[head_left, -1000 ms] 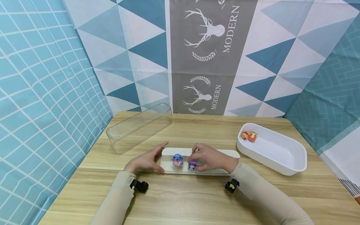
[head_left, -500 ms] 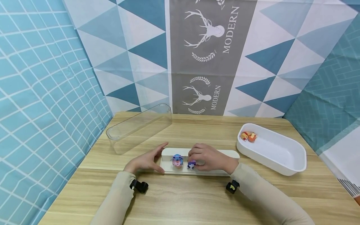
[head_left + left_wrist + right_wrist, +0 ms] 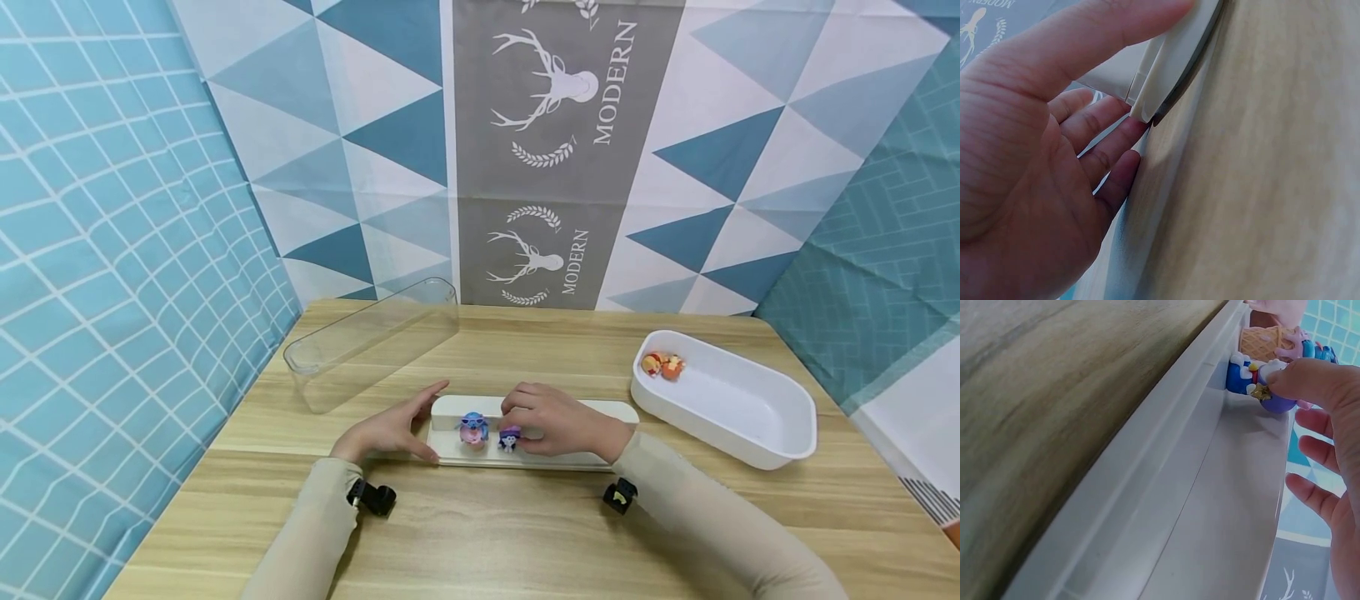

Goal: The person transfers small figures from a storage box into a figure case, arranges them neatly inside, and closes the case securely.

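A long white display stand with a raised back step lies on the table in the head view. On its left part stands a blue figurine with sunglasses and a pink-topped ice-cream cone. Just right of that, my right hand pinches a small purple-and-blue figurine, thumb on its head, its base at the stand's lower step. My left hand grips the stand's left end, thumb along the front edge. In the left wrist view its fingers reach round the end corner.
A clear plastic cover lies at the back left of the wooden table. At the right, a white tray has orange-and-yellow figurines in its far left corner. Patterned cloths hang behind and at the sides.
My right hand has shifted the purple-and-blue figurine slightly left, toward the blue one, and turned it more to the front. The left hand has stayed at the stand's end.
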Tool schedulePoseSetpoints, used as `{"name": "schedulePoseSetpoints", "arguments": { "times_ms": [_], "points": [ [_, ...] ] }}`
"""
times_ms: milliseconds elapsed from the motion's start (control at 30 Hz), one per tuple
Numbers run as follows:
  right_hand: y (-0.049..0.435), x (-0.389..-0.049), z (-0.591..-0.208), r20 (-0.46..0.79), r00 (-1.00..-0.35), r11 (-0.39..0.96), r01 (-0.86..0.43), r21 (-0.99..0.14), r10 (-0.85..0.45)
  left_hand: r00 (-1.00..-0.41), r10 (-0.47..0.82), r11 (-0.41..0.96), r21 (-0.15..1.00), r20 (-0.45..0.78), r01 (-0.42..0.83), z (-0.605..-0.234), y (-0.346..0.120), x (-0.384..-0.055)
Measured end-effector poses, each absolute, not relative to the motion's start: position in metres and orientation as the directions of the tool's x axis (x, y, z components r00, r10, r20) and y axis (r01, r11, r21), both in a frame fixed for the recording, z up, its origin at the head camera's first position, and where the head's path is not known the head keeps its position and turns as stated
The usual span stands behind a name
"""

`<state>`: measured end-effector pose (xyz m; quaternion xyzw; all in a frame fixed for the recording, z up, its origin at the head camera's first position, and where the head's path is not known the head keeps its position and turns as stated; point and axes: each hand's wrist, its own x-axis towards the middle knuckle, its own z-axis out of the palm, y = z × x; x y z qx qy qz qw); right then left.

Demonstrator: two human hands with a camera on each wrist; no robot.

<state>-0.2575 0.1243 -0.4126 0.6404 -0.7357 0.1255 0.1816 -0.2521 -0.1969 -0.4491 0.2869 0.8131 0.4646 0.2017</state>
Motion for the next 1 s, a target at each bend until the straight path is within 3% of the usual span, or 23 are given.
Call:
{"name": "schedulePoseSetpoints", "arguments": {
  "times_ms": [333,1000],
  "points": [
    [0.13,-0.256,-0.406,0.377,-0.124,0.162,-0.984,0.071,-0.918,-0.75,0.659,0.386,0.879,-0.05,0.281,-0.447,-0.196,-0.25],
    [0.167,-0.259,-0.37,0.276,-0.121,0.19,-0.953,0.238,-0.953,-0.749,0.662,0.381,0.88,-0.044,0.285,-0.449,-0.196,-0.251]
  ]
}}
